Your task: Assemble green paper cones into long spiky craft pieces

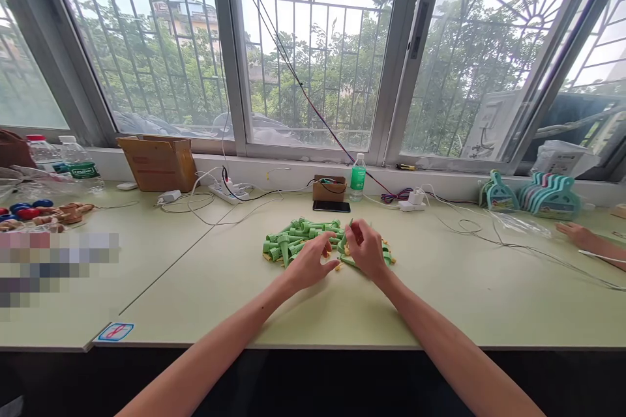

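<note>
A heap of green tapered plastic pieces [283,242], with open round ends and pointed tips, lies on the pale green table in front of me. Small yellow bits [394,260] are scattered among and beside them. My left hand [312,262] is at the near side of the heap, thumb and fingers apart, with nothing seen between them. Just to its right, my right hand [364,249] has its fingers closed around a green tapered piece [343,242], whose tip points up. Part of the heap is hidden behind both hands.
Behind the heap are a black phone [331,206], a small brown box [328,189] and a green-labelled bottle [358,177]. Cables run to power strips [229,191]. A cardboard box [157,164] stands at left; teal plastic pieces [550,194] and another person's hand [573,234] are at right.
</note>
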Motion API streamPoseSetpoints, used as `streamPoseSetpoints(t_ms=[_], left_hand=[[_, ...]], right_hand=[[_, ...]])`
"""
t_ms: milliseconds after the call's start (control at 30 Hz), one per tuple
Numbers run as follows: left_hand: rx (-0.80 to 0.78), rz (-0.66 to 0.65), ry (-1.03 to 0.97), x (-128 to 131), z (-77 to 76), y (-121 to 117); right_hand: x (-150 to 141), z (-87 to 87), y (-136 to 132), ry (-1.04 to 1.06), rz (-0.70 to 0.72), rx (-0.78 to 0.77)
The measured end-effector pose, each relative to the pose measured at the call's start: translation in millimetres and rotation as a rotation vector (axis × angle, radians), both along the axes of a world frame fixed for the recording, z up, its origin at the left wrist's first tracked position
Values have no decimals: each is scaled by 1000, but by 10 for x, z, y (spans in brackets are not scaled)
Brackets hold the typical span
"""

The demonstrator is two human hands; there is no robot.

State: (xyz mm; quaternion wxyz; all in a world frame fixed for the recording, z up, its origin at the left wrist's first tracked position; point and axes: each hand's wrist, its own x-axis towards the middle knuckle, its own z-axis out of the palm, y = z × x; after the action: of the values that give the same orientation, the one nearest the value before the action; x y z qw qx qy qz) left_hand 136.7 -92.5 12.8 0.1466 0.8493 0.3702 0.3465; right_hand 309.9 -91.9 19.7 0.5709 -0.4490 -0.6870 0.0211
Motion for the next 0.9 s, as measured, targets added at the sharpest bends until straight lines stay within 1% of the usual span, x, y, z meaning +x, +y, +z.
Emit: streamPoseSetpoints(t_ms=[233,400,600,900], left_hand=[[-106,-22,50,0,-16,-12],[-115,-47,62,-9,-23,6],[-105,-50,78,-13,-8,4],[-89,-55,80,-11,13,-17]], right_hand=[[106,13,71,-13,-86,65],[200,-14,184,-31,-167,77],[396,-67,356,-76,-287,46],[596,-197,540,-174,-358,-72]])
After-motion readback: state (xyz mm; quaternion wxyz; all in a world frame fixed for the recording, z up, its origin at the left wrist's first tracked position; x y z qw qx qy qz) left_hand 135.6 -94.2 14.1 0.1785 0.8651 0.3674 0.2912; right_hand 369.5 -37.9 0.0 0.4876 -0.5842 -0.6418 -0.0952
